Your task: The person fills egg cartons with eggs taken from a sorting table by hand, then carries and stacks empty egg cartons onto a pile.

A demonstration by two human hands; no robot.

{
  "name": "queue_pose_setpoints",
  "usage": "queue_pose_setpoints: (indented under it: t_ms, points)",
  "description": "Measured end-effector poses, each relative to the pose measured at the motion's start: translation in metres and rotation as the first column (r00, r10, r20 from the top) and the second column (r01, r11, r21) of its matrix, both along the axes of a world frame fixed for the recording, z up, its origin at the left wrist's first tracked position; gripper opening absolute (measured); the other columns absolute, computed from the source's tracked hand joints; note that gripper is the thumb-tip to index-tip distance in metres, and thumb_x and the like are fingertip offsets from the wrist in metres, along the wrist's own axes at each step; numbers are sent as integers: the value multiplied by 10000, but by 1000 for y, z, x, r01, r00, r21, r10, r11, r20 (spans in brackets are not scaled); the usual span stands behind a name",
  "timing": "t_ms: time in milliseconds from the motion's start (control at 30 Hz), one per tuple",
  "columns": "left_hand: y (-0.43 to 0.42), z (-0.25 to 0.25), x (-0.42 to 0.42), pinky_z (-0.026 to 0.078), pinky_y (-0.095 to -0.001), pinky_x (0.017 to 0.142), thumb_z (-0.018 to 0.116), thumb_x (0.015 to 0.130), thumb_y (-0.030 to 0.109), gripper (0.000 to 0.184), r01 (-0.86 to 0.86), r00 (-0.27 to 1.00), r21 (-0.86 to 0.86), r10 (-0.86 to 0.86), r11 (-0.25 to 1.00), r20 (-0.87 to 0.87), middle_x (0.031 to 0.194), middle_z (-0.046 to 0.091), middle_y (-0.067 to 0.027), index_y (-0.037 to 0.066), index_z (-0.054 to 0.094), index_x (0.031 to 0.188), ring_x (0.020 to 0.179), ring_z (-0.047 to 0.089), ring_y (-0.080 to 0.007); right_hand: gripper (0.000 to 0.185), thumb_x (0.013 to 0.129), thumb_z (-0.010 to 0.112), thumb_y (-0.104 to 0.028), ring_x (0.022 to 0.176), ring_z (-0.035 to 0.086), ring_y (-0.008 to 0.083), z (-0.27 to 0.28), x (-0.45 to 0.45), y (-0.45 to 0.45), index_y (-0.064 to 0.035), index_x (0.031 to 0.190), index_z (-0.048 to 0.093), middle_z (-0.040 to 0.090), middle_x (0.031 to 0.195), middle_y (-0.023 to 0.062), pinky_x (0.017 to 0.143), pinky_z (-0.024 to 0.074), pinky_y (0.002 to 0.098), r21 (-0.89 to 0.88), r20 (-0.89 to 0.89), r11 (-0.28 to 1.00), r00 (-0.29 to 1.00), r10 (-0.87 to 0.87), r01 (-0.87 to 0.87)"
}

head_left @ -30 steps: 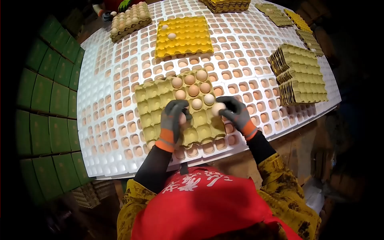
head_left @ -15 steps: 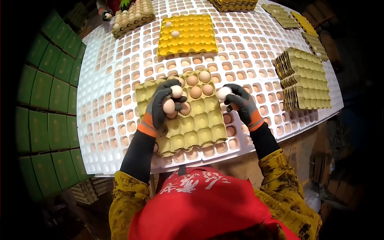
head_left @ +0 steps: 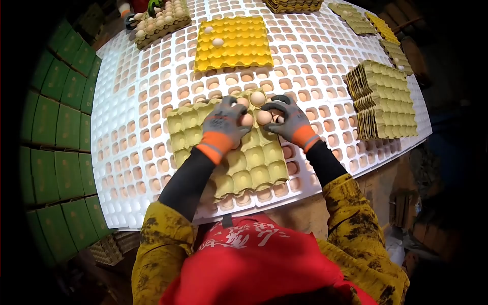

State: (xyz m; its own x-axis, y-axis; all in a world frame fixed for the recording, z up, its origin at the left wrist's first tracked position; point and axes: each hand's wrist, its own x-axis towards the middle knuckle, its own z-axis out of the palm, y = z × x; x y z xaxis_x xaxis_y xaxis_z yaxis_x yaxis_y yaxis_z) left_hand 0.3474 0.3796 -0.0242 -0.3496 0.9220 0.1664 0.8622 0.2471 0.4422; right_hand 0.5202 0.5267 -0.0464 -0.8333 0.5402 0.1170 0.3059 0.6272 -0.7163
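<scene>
A greenish pulp egg tray (head_left: 249,170) lies askew in front of me, with eggs in its far right cells. My left hand (head_left: 223,123), in a grey and orange glove, reaches over the tray's middle with curled fingers against a brown egg (head_left: 246,120). My right hand (head_left: 291,120), gloved alike, bends its fingers at the tray's right edge around an egg (head_left: 278,119) that is partly hidden. Between the hands sit a pale egg (head_left: 257,98) and another brown egg (head_left: 264,117). Whether more eggs lie under my left palm is hidden.
White foam trays (head_left: 137,157) full of eggs cover the table. A yellow tray (head_left: 234,43) with two eggs lies beyond; a tray stack (head_left: 384,101) stands right. Green boxes (head_left: 46,117) line the left. Another person's gloved hand (head_left: 130,21) is by a filled tray (head_left: 162,23).
Both hands have moved in over the tray's far right cells and closer together. The white eggs seen in my fingers before are now out of sight. The view has shifted slightly.
</scene>
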Motion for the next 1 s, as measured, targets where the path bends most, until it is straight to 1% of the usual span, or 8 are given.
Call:
queue_pose_setpoints:
  t_ms: [33,100,167,267,567,600,733,1000]
  points:
    - [-9,-2,-5,532,-389,838,841,678,303,446,-9,995,100,-1,995,101,1142,556,-94,140,669,1057,982,619,-300,511,663,826,-147,1210,531,295,0,5,-3,-147,1151,676,531,1294,109,1001,481,390,-169,-67,985,997,-28,16]
    - [-30,1,-11,523,-372,812,849,679,229,422,-87,965,233,23,969,262,1143,565,-81,122,678,1050,978,616,-272,514,665,831,-130,1232,517,287,5,12,-11,-138,1155,674,530,1286,110,1013,472,398,-229,-170,973,984,-55,15]
    - [-54,14,-15,516,-363,828,838,690,182,403,-188,866,155,90,970,493,1130,574,-82,88,676,1047,988,610,-257,501,673,838,-111,1233,525,262,11,16,-17,-115,1148,678,545,1301,106,1017,458,387,-258,-197,966,978,-74,21]
    - [-85,5,-28,488,-357,892,843,696,130,405,-178,911,185,91,966,401,1135,610,-101,47,674,1054,1032,595,-257,498,675,841,-121,1226,527,258,20,14,-26,-122,1146,681,549,1281,98,1007,468,389,-259,-222,965,970,-95,36]
    - [-132,25,-25,496,-367,844,836,697,120,384,-298,869,118,218,947,444,1087,611,-101,66,670,1039,975,598,-259,472,671,862,-198,1168,541,304,41,2,-38,-124,1102,683,560,1223,121,931,501,403,-83,-129,995,989,-66,55]
    - [-134,26,-23,495,-367,833,831,704,122,374,-316,858,126,227,940,461,1068,621,-102,61,668,1034,969,601,-263,459,670,862,-244,1105,588,289,43,0,-38,-129,1082,698,597,1189,113,874,527,404,68,-120,996,992,-45,53]
    - [-146,6,-26,490,-349,862,818,714,97,374,-317,834,118,217,941,508,1095,619,-83,48,657,1048,988,601,-231,449,691,848,-313,1062,615,313,51,-1,-53,-159,1086,701,582,1216,132,843,536,388,199,-42,976,996,-80,87]
    - [-162,2,-32,485,-358,897,815,720,91,366,-337,842,134,234,932,486,1094,635,-84,43,664,1050,1011,608,-239,449,711,828,-335,1023,633,305,57,-10,-74,-164,1105,694,558,1244,115,821,542,405,226,46,971,995,-90,77]
